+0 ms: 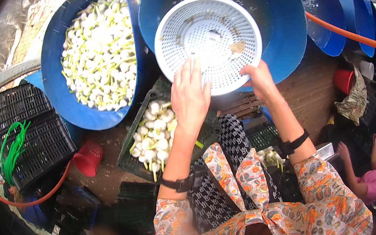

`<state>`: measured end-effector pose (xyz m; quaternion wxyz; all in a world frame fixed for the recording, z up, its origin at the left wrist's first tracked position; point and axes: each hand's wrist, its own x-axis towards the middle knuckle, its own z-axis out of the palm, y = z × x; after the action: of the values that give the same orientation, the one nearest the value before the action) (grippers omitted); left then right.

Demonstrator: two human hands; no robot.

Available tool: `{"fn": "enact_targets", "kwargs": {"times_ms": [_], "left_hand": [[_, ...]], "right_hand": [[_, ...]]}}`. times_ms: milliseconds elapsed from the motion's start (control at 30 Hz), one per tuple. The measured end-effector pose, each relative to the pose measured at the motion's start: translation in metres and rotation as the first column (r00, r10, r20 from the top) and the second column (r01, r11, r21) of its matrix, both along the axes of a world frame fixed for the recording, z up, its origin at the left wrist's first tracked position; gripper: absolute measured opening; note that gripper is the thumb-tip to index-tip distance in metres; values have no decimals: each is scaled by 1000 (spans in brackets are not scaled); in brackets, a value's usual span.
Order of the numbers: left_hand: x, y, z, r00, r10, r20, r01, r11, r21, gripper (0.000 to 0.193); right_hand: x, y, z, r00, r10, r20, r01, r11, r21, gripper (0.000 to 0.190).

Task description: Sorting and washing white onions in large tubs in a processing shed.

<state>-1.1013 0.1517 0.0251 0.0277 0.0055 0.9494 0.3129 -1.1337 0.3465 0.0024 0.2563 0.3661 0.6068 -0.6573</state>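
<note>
A round white plastic colander [218, 75] is tilted above the rim of a blue tub [290, 34] that holds dark water. My right hand [260, 78] grips the colander's lower right edge. Over its lower left part lies my left hand [190, 94], fingers reaching inside, thumb apart; whether it grips the rim is not clear. Small brown bits and a tan piece [238, 47] cling to the colander's inside. Whitish bulbs with green stems [155, 135], apparently garlic, lie in a dark plastic crate [207, 129] below my left hand. Many more such bulbs [99, 58] fill another blue tub [48, 78].
Black crates [35, 136] with green twine [13, 153] stand at left, beside a red bucket [88, 158]. An orange hose [350, 34] crosses blue tubs at right. Another red bucket [343, 80] stands there; a person in pink [375, 182] is at lower right.
</note>
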Motion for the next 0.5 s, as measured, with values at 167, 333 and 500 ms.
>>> {"fn": "enact_targets", "kwargs": {"times_ms": [167,333,500], "left_hand": [[-27,-18,-63,991,-84,106,100,984,-148,21],[-10,-10,-20,994,0,-113,14,992,126,43],[84,-77,29,974,227,6,-227,974,13,36]], "right_hand": [[1,-31,12,999,38,23,-37,998,-59,54],[-9,26,-1,987,-75,140,72,997,23,53],[-46,78,-14,982,-73,-172,150,857,493,50]]}}
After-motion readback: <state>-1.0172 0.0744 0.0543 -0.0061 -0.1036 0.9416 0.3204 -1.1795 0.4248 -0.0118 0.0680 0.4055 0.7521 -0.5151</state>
